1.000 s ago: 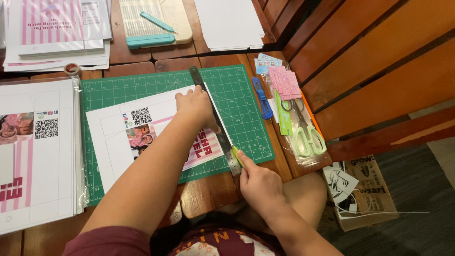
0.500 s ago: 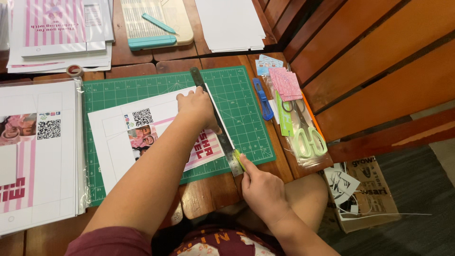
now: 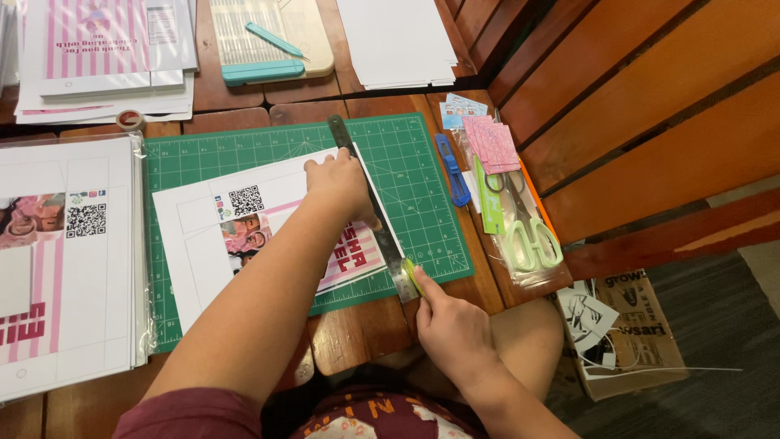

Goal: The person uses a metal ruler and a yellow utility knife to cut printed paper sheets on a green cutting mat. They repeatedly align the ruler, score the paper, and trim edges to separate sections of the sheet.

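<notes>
Gripping a small green knife [image 3: 412, 276], the right hand [image 3: 451, 329] sits at the near edge of the green mat [image 3: 410, 175], fingers closed round the handle, index finger stretched along it, tip against the near end of the metal ruler [image 3: 370, 203]. Wrist low over the wooden worktop [image 3: 357, 329], forearm coming in from lower right. Left arm reaches diagonally from lower left; left hand [image 3: 341, 183] is palm down, fingers curled, pressing the ruler flat on a printed sheet [image 3: 252, 228] lying on the mat. Ruler runs diagonally along the sheet's right edge, from near right to far left. Right of the mat: blue cutter [image 3: 451, 167], bagged green scissors [image 3: 524, 228], pink card [image 3: 491, 145]. Left: stack of printed sheets [image 3: 69, 260]. Far side: tape roll [image 3: 130, 119], teal-edged trimmer [image 3: 272, 41], white paper pile [image 3: 398, 41].
</notes>
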